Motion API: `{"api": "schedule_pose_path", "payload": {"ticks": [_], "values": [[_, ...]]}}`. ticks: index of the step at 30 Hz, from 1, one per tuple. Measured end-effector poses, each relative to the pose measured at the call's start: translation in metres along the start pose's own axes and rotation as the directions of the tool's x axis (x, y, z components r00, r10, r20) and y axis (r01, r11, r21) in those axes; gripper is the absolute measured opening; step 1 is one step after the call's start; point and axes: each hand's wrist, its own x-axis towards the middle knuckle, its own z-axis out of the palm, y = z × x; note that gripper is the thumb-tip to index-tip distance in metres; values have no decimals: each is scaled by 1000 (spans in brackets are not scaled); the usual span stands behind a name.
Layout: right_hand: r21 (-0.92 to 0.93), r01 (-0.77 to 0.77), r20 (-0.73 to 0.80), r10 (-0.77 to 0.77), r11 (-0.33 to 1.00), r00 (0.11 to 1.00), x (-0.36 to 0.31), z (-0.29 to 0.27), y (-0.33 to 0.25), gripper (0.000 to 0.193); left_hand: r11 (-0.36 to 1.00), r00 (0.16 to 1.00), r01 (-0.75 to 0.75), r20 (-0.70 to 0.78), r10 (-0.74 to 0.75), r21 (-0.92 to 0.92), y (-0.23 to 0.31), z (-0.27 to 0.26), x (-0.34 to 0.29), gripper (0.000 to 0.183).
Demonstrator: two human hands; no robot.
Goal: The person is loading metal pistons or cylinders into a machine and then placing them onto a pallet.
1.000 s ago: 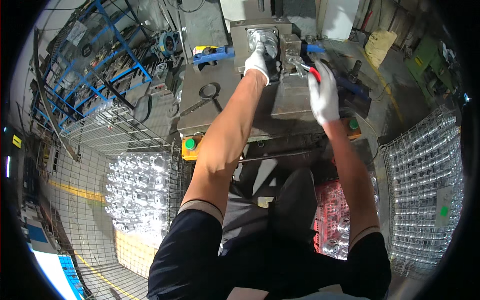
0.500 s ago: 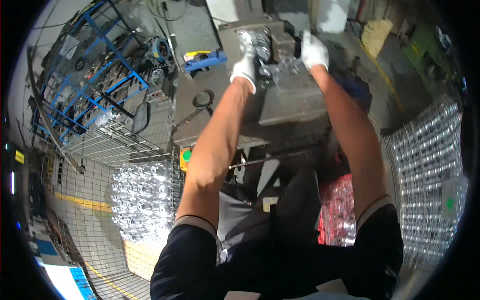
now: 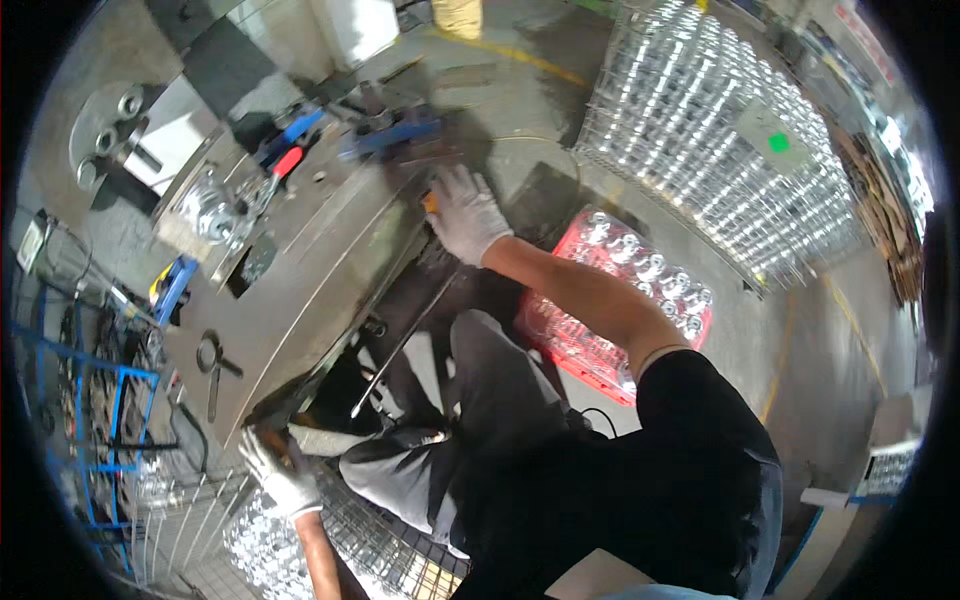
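Observation:
My right hand (image 3: 465,215), in a white glove, lies at the right end of the metal workbench (image 3: 300,310), fingers stretched out. It touches or hovers beside a small orange box (image 3: 430,203), which it partly covers. At the bench's left corner is my left hand (image 3: 283,478), also gloved, its fingers extended over the edge; what lies beneath them is hidden. Neither hand appears to hold anything. A shiny metal part (image 3: 212,215) sits in the machine on the bench, with a red-handled tool (image 3: 287,162) close by.
A ring-ended tool (image 3: 209,355) and a blue tool (image 3: 177,285) lie on the bench. On the floor to my right stands a red crate (image 3: 610,383) of shiny metal parts; beyond it rises a wire cage (image 3: 600,150) stacked with more. Another wire basket (image 3: 190,525) is at lower left.
My view has turned to the right. Both hands have left the metal part in the machine: the left came back to the bench's near left corner, the right to its right end.

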Motion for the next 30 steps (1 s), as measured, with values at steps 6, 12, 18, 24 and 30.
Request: {"api": "schedule_pose_path", "payload": {"ticks": [6, 12, 18, 24, 30], "values": [[-83, -2, -28, 0, 997, 1000, -8, -7, 15, 54, 998, 998, -26, -60, 23, -59, 10, 9, 1, 63], [-56, 2, -3, -2, 998, 1000, -10, -8, -4, 59, 981, 991, 5, -132, -31, -193, 4, -3, -10, 58], [75, 14, 9, -15, 997, 1000, -64, -27, -16, 60, 891, 892, 318, -216, -397, -324, 11, 21, -63, 66], [293, 9, 42, -22, 956, 999, -72, -19, -54, 55, 675, 690, 723, -118, -714, 146, -93, 135, -186, 61], [262, 9, 39, -20, 965, 999, -62, -6, -62, 62, 551, 614, 751, -78, -786, 363, -55, 170, -190, 63]]}}
